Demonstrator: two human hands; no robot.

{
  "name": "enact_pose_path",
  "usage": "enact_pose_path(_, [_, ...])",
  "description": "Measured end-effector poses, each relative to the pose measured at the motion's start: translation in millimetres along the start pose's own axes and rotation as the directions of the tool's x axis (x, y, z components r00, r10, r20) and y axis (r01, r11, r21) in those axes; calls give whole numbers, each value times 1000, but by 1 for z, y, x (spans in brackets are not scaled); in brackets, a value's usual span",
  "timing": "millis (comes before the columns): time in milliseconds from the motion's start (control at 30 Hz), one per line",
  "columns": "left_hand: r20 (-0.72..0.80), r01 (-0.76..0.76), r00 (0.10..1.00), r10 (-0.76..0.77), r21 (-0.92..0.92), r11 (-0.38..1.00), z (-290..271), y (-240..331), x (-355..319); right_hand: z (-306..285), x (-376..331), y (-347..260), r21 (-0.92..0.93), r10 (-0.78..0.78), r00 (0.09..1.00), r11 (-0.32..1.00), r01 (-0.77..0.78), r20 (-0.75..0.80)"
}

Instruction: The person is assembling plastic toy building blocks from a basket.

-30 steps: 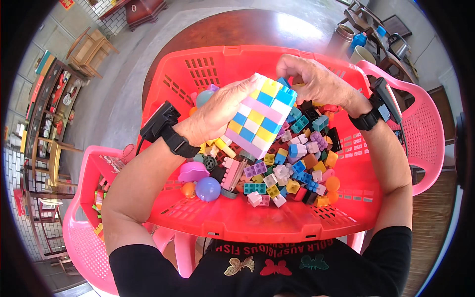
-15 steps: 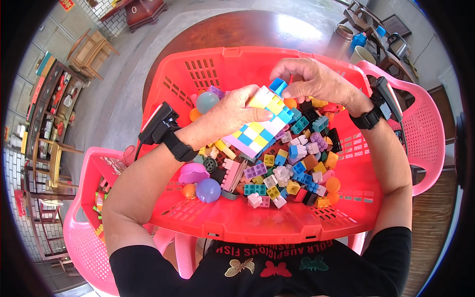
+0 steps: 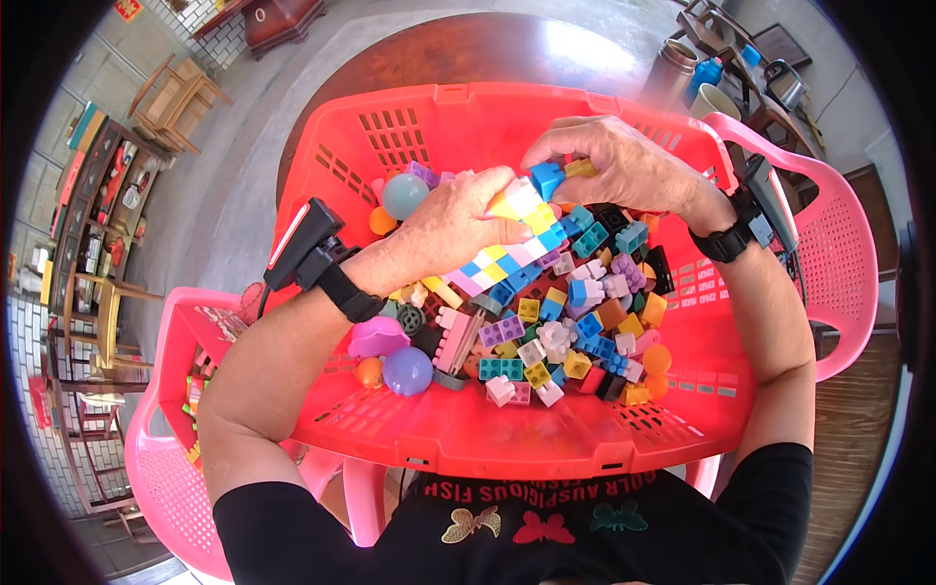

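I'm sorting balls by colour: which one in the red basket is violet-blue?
The violet-blue ball below the left hand, just right of a small orange ball; the others in view are orange, plus one pale grey-blue ball.

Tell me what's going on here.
Someone in a black shirt is handling toy blocks over a red basket. The left hand grips a block build patterned in white, yellow, blue and pale purple. The right hand holds a blue block right by the build's upper end; whether the two are joined is not clear. Below, loose blocks lie heaped in the basket, along with a purple-blue ball.
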State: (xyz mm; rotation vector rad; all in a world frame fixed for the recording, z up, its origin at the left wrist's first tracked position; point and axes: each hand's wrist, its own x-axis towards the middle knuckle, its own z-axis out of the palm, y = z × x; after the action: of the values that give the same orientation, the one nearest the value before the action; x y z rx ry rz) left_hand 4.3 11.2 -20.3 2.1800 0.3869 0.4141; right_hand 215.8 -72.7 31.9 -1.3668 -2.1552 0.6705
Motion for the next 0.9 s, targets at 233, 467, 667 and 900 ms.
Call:
enact_pose_path(233, [7, -19, 1000, 18, 108, 994, 3, -4, -3, 0, 3, 2, 87, 174, 982, 980, -181, 74])
enact_pose_path(467, [62, 20, 998, -26, 84, 996, 2, -1, -3, 3, 1, 2, 250, 208, 975, 943, -220, 75])
enact_pose_path(667, [18, -38, 999, 36, 163, 986, 6, 1, -5, 11, 2, 3, 301, 253, 962, 914, -272, 103])
enact_pose_path(900, [159, 155, 973, -169, 93, 983, 3, 10, -8, 13, 4, -5, 215, 197, 971, 951, -222, 134])
